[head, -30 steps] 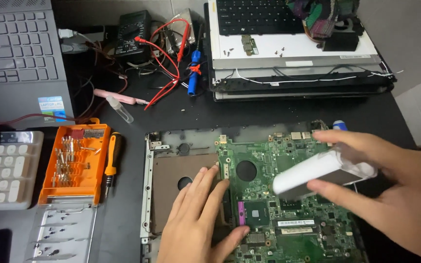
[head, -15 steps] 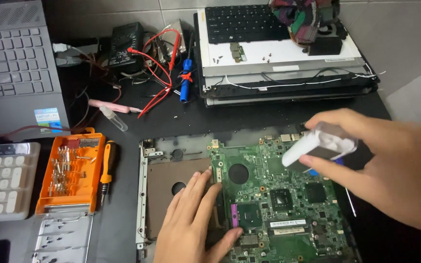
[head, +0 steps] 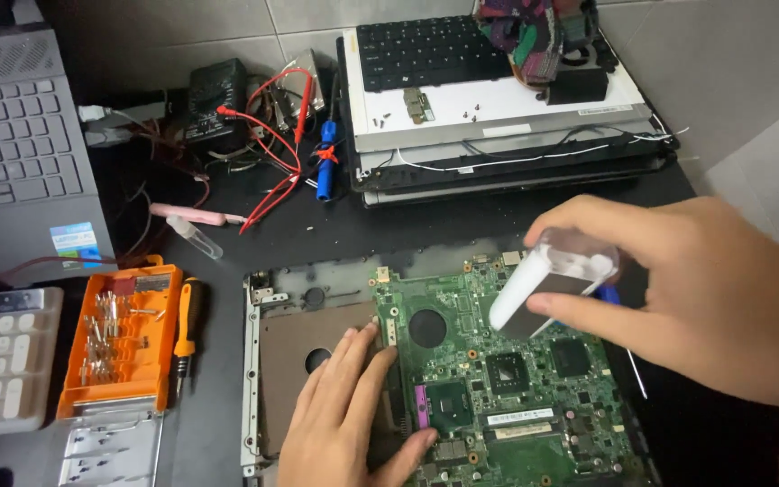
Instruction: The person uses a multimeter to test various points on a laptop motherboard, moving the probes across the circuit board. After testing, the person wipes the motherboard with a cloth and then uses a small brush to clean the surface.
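A green laptop motherboard [head: 507, 379] lies in its grey chassis tray [head: 268, 361] at bench centre. The left hand [head: 349, 424], fingers spread flat and holding nothing, presses its nine-o'clock edge, apparently steadying it. At two o'clock, the right hand [head: 705, 298] pinches a small white bottle [head: 543, 275], nozzle tilted down over the chips. An orange screwdriver kit [head: 119, 338] waits at nine o'clock.

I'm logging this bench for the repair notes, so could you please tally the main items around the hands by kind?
Green circuit boards: 1
Small white bottles, in the right hand: 1
Orange screwdriver bit cases: 1
Orange-handled screwdrivers: 1
Calculators: 1
Total: 5
The left hand rests at the board's left edge.
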